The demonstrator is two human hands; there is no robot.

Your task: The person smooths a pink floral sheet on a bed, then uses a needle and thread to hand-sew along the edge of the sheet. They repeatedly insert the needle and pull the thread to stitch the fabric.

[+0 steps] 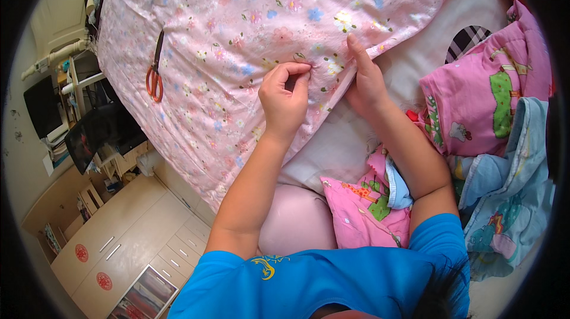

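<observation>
A pink quilt or cover (213, 20) with printed flowers is spread before me. My left hand (285, 92) is over its surface, thumb and forefinger pinched together at the fabric; whether a needle or thread is between them is too small to tell. My right hand (366, 74) grips the cover's edge, its thumb on top and its fingers hidden beneath. A pair of scissors (156, 69) with orange-red handles lies on the cover, left of my hands, blades pointing away from me.
Pink printed fabric (472, 92) and light blue printed fabric (512, 194) lie bunched at the right on a white sheet (329, 145). More pink printed cloth (360, 212) lies near my body. A dark monitor (102, 132) and a pale wooden cabinet (120, 239) stand at the left.
</observation>
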